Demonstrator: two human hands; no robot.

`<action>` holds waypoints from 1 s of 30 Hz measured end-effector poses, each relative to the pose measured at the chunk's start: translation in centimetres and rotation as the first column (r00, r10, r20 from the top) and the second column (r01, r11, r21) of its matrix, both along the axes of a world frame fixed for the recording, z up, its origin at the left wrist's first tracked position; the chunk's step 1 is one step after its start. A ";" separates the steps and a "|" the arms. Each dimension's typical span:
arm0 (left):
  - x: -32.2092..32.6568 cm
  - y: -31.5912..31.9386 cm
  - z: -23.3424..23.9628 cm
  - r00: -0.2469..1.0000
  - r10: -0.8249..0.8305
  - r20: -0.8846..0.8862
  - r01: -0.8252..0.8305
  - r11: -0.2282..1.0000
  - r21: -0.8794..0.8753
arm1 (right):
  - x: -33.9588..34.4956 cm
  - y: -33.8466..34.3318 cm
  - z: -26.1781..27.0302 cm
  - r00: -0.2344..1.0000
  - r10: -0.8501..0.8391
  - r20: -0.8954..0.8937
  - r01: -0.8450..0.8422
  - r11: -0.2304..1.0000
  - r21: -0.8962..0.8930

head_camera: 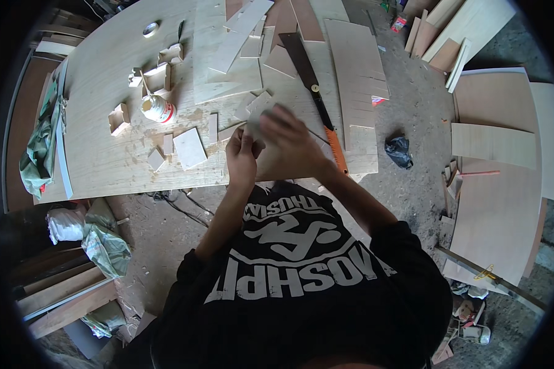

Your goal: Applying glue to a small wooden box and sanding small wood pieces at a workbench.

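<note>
My right hand (288, 138) is blurred by motion and closed around a grey pad or block (257, 121), too blurred to name surely. Against it, my left hand (242, 152) pinches a small piece between thumb and fingers; the piece is mostly hidden. Both hands are just above the near edge of a plywood worktable (97, 166). Left of them lie a square of thin wood (190, 148), a narrow wood strip (213, 128) and smaller offcuts (156, 159). On the right rests a pull saw (316, 90), its orange grip (336, 150) towards me.
An open glue bottle (159, 110) with a stick in it stands among small wooden boxes (119, 120). A tape roll (151, 30) lies farther back. Thin boards (355, 60) cover the table's right side. A black plastic bag (398, 151) and plywood sheets (494, 101) are on the floor.
</note>
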State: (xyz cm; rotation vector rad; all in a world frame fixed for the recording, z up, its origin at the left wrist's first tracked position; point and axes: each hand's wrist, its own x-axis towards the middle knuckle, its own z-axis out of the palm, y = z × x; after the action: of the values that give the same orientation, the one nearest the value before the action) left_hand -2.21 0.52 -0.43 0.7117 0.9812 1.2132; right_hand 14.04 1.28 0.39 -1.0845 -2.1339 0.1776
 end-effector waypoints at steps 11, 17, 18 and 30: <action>0.3 0.1 0.9 0.992 0.122 0.038 -0.124 0.990 0.064 | -0.4 -0.7 -1.0 0.998 0.025 -0.065 -0.019 0.995 0.097; -1.7 0.4 1.3 0.984 0.163 -0.075 -0.137 0.952 0.273 | -3.1 0.0 -0.5 0.993 0.111 0.049 -0.116 0.985 0.126; -1.9 0.2 1.8 0.986 0.162 0.047 -0.166 0.978 0.127 | -3.4 0.2 -1.0 0.985 0.145 0.089 -0.153 0.984 0.095; -10.1 3.7 3.8 0.986 0.033 0.165 -0.039 0.999 0.032 | -10.0 1.3 1.4 0.999 0.037 0.029 -0.038 0.998 0.049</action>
State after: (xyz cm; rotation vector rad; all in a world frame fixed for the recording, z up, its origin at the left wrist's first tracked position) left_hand -12.27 4.22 3.38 0.6130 0.8408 1.3024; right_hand 4.02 2.59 1.74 -1.0251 -2.1733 0.1274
